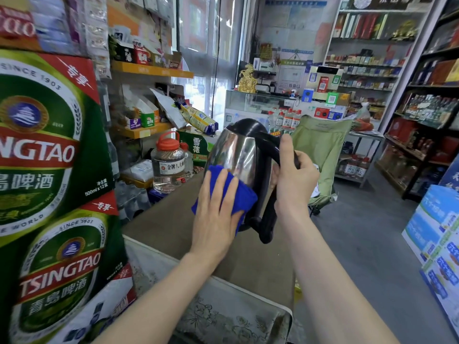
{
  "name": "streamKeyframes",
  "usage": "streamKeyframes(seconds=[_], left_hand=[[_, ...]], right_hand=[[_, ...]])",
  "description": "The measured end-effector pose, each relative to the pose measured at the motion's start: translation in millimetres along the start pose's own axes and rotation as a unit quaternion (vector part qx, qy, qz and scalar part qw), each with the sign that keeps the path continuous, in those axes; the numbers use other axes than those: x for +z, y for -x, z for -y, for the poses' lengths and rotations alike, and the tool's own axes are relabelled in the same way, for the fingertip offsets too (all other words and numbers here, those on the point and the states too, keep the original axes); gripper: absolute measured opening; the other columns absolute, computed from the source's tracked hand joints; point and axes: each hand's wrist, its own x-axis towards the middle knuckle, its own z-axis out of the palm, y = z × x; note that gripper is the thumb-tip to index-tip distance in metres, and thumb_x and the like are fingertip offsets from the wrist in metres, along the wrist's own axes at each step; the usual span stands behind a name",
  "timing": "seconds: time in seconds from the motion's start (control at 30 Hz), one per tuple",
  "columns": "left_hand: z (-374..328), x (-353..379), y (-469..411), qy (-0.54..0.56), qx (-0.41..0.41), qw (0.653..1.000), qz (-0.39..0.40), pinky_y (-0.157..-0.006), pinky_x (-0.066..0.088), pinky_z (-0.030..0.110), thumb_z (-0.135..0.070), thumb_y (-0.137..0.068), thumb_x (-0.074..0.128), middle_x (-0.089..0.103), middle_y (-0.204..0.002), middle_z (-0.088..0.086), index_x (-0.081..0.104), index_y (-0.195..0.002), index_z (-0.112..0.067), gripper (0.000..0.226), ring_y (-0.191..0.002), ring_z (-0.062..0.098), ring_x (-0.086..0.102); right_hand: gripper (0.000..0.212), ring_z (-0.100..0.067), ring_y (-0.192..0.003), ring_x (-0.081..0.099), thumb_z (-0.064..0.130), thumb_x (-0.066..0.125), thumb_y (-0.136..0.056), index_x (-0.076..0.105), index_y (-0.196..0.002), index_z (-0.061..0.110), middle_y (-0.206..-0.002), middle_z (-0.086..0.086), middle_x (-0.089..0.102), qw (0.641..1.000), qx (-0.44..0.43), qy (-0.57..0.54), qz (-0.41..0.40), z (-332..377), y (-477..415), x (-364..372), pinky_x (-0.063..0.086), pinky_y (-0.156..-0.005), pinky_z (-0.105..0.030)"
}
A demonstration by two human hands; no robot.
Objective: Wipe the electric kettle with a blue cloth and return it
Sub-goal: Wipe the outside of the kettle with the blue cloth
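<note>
At the bottom of the frame two bare forearms reach up from the lower edge over a patterned cover (223, 316). The left hand (218, 212), centre frame, lies flat with fingers spread, pressing a blue cloth (242, 194) against the lower side of the kettle (238, 155). The right hand (293, 180), just right of centre, is wrapped closed around the kettle's black handle (269, 142), thumb pointing up, holding the kettle in the air above a brown counter (169, 219) and tilted to the left. Beer cases (47, 145) fill the left edge. Past the counter, at centre left, stands a clear jug (169, 167) with a red cap. Behind the kettle is a green chair (323, 147); shelves (367, 63) line the upper right.
</note>
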Motion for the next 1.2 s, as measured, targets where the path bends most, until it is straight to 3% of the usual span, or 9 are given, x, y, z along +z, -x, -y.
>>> streamKeyframes(seconds=[0.33, 0.53, 0.67, 0.73, 0.83, 0.97, 1.03, 1.1, 1.2], left_hand=[[-13, -30, -81, 0.17, -0.18, 0.967, -0.059, -0.114, 0.029, 0.031, -0.042, -0.101, 0.028, 0.034, -0.156, -0.003, 0.031, -0.15, -0.024, 0.052, -0.142, 0.014, 0.033], [19, -30, -62, 0.343, -0.443, 0.828, 0.01, -0.102, 0.044, 0.046, -0.054, -0.1, 0.024, 0.061, -0.124, 0.009, 0.05, -0.135, -0.019, 0.056, -0.114, 0.029, 0.058], [34, -39, -83, 0.523, -0.526, 0.671, 0.003, -0.075, 0.048, 0.03, -0.047, -0.1, 0.039, 0.064, -0.097, 0.002, 0.056, -0.127, -0.017, 0.044, -0.082, 0.016, 0.061], [27, -45, -86, 0.482, -0.514, 0.71, -0.008, -0.071, 0.043, 0.029, -0.045, -0.101, 0.038, 0.062, -0.089, 0.001, 0.06, -0.118, -0.017, 0.039, -0.073, 0.012, 0.056], [9, -54, -81, 0.238, -0.372, 0.897, 0.003, -0.08, 0.037, 0.032, -0.042, -0.104, 0.028, 0.061, -0.099, -0.003, 0.058, -0.115, -0.018, 0.04, -0.089, 0.016, 0.057], [-17, -52, -79, 0.089, -0.186, 0.978, 0.035, -0.108, 0.037, 0.041, -0.036, -0.103, 0.026, 0.046, -0.146, 0.003, 0.04, -0.143, -0.016, 0.047, -0.132, 0.023, 0.045], [-26, -52, -88, 0.036, -0.145, 0.986, 0.077, -0.114, 0.029, 0.041, -0.039, -0.103, 0.025, 0.031, -0.157, 0.006, 0.027, -0.151, -0.016, 0.054, -0.14, 0.026, 0.034], [-18, -53, -104, 0.082, -0.185, 0.975, 0.093, -0.106, 0.038, 0.043, -0.039, -0.104, 0.024, 0.047, -0.142, 0.009, 0.041, -0.14, -0.014, 0.047, -0.125, 0.028, 0.048], [17, -62, -127, 0.348, -0.408, 0.834, 0.132, -0.076, 0.05, 0.027, -0.04, -0.105, 0.027, 0.062, -0.097, 0.014, 0.058, -0.097, -0.011, 0.043, -0.087, 0.029, 0.062]], right_hand=[[0.049, -0.022, -0.053, 0.04, 0.059, 0.073, -0.084, 0.053, -0.05, 0.029, -0.055, -0.001, 0.046, 0.999, 0.01, -0.024, 0.043, 9, -6, -2, 0.034, -0.05, -0.037], [0.042, -0.012, -0.04, 0.035, 0.049, 0.066, -0.096, 0.051, -0.069, 0.02, -0.051, 0.001, 0.044, 0.994, 0.039, -0.06, 0.088, 39, -35, -23, 0.03, -0.037, -0.023], [0.038, -0.007, -0.041, 0.034, 0.054, 0.068, -0.092, 0.058, -0.083, 0.018, -0.049, 0.006, 0.042, 0.985, 0.132, -0.091, 0.068, 48, -58, -24, 0.03, -0.038, -0.02], [0.04, -0.007, -0.042, 0.035, 0.056, 0.071, -0.089, 0.059, -0.089, 0.018, -0.051, 0.006, 0.043, 0.978, 0.168, -0.111, 0.05, 44, -67, -25, 0.032, -0.037, -0.019], [0.042, -0.006, -0.039, 0.036, 0.056, 0.072, -0.087, 0.056, -0.086, 0.017, -0.051, 0.005, 0.044, 0.972, 0.201, -0.118, 0.039, 33, -73, -24, 0.033, -0.035, -0.019], [0.042, -0.006, -0.037, 0.036, 0.055, 0.071, -0.089, 0.054, -0.087, 0.017, -0.052, 0.004, 0.042, 0.968, 0.222, -0.115, 0.031, 24, -69, -20, 0.033, -0.033, -0.019], [0.042, -0.006, -0.036, 0.036, 0.055, 0.071, -0.089, 0.054, -0.086, 0.017, -0.052, 0.004, 0.042, 0.969, 0.22, -0.107, 0.039, 24, -64, -20, 0.033, -0.033, -0.02], [0.042, -0.007, -0.036, 0.035, 0.055, 0.07, -0.089, 0.055, -0.087, 0.016, -0.052, 0.004, 0.042, 0.972, 0.209, -0.087, 0.064, 25, -58, -21, 0.033, -0.034, -0.02], [0.042, -0.007, -0.037, 0.033, 0.056, 0.068, -0.091, 0.057, -0.089, 0.015, -0.053, 0.004, 0.04, 0.975, 0.187, -0.068, 0.099, 33, -53, -26, 0.031, -0.034, -0.019]])
